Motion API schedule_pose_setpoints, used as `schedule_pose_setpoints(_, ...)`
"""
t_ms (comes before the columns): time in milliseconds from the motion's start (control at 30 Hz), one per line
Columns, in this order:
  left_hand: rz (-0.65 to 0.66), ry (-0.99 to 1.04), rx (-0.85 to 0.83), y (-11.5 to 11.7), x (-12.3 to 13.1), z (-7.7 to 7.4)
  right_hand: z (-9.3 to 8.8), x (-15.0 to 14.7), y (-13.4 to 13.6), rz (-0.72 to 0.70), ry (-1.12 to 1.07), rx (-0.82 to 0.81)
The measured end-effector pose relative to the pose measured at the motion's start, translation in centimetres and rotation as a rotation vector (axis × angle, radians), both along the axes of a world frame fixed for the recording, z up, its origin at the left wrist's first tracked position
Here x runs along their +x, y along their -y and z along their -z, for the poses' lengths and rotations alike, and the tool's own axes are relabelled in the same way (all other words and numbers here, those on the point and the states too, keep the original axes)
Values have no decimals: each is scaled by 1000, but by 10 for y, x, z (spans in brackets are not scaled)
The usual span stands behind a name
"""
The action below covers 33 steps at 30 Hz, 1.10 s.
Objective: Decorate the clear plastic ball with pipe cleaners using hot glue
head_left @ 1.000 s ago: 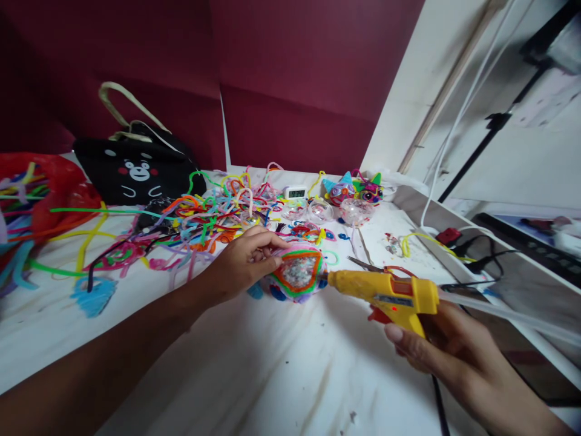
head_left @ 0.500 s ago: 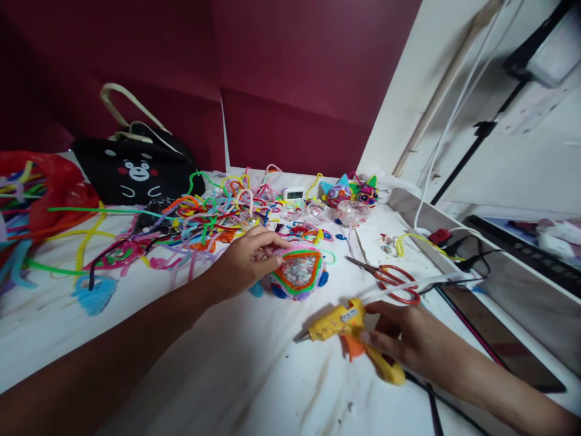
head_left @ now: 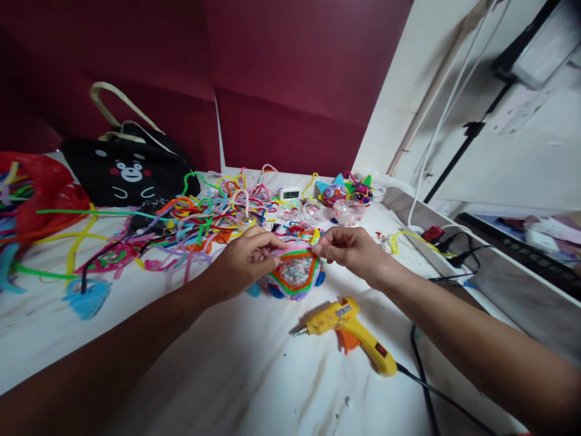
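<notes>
A round pipe-cleaner craft point(head_left: 296, 274) with a green and orange triangle around a glittery middle rests on the white table point(head_left: 218, 375). My left hand point(head_left: 245, 259) grips its upper left side, fingers curled. My right hand point(head_left: 347, 248) pinches its upper right edge with closed fingertips. A yellow glue gun point(head_left: 349, 330) lies on the table just in front of the craft, nozzle pointing left, its black cord running off to the right.
A tangle of coloured pipe cleaners point(head_left: 200, 215) covers the table behind. A black bear-face bag point(head_left: 129, 172) and a red plastic bag point(head_left: 43, 194) sit at the left. Clear glitter balls point(head_left: 349, 212), a small clock point(head_left: 289, 194) and finished craft heads point(head_left: 347, 189) stand at the back.
My right hand lowered the glue gun from beside the craft, laid it on the table, let go and moved up to pinch the craft's right edge. My left hand stayed put.
</notes>
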State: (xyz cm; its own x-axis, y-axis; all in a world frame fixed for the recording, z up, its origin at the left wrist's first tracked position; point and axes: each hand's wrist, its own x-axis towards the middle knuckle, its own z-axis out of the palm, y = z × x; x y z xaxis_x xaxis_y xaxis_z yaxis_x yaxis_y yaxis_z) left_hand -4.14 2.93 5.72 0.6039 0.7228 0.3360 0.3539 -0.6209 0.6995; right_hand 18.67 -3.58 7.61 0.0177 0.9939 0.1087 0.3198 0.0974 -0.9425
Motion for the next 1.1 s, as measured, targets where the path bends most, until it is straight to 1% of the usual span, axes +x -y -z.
schedule_pose_setpoints(200, 6, 3, 9, 1, 1, -1, 1, -4, -2, 33, -72, -85)
schedule_pose_setpoints(367, 18, 12, -18, 4, 1, -3, 1, -6, -2, 49, -113, -139)
schedule_pose_setpoints(567, -10, 8, -52, 7, 2, -6, -1, -6, -4, 27, -111, -162)
schedule_pose_setpoints(900, -56, 15, -15, 10, 6, -5, 1, -6, -7, 0, -89, -133)
schedule_pose_setpoints(1100, -37, 40, -37, 9, 7, -5, 1, -5, -8, -22, -85, -138)
